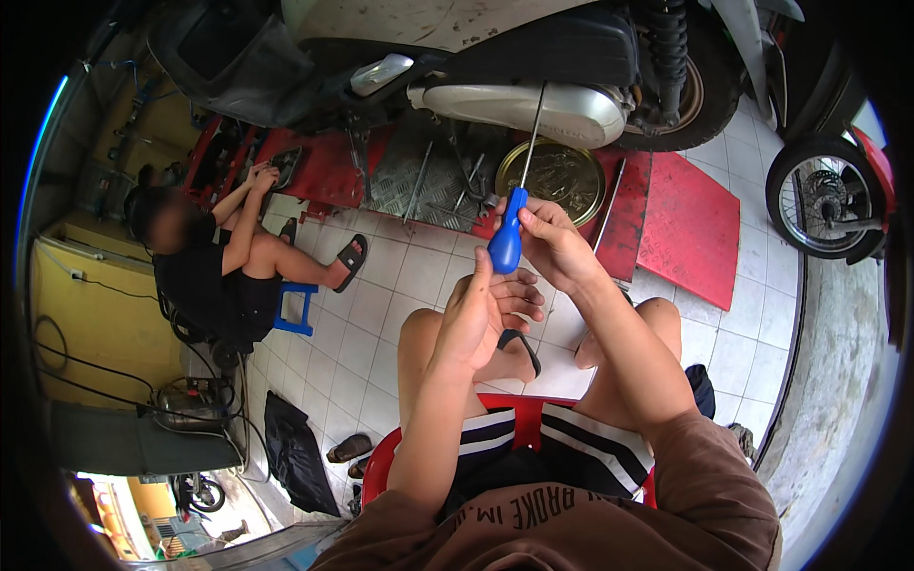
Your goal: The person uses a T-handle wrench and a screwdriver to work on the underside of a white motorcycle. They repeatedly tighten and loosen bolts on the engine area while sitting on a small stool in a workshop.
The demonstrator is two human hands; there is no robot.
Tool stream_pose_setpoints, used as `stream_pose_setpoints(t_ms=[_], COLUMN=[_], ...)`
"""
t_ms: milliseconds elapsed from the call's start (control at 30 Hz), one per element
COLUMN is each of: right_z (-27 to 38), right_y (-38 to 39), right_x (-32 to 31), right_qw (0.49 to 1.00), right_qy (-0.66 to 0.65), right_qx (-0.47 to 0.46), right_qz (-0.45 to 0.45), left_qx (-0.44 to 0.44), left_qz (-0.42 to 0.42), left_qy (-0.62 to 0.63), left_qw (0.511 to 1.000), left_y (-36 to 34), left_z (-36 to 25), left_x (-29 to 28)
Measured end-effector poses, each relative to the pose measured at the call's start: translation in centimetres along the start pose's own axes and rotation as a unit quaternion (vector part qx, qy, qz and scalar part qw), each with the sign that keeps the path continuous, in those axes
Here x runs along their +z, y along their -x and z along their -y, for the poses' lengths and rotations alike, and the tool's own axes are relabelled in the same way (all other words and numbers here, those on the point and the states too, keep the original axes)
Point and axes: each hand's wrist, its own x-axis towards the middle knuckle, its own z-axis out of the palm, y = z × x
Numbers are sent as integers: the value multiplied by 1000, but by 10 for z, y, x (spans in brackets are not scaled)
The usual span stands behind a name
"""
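Note:
A long screwdriver (508, 233) with a blue handle points away from me, its thin shaft reaching up across the silver engine side cover (524, 107) of a scooter. Whether the tip touches anything I cannot tell. My right hand (552, 246) grips the upper part of the handle between thumb and fingers. Just below the handle's rounded butt is my left hand (486, 309), palm turned inward, its fingers spread and its thumb up close to the handle. Nothing lies in that palm.
The scooter stands over a red lift platform (687, 224) with a metal tread plate. A round gold tray (581, 195) and long metal rods (419, 181) lie there. Left, another person (205, 243) sits by a blue stool (297, 306). A motorcycle wheel (824, 198) stands at right.

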Motion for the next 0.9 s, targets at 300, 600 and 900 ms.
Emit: stream_pose_setpoints(t_ms=[300,600,900], right_z=[7,1,10], right_y=[1,1,2], right_x=[-7,-2,-1], right_qw=[994,999,978], right_qy=[75,28,144], right_qx=[43,35,51], right_qz=[-69,-30,-141], left_qx=[99,99,350], left_qz=[-79,-87,-278], left_qy=[104,-75,-502], left_qw=[986,988,740], left_y=[-12,-15,-12], left_z=[2,18,11], left_x=[-2,4,7])
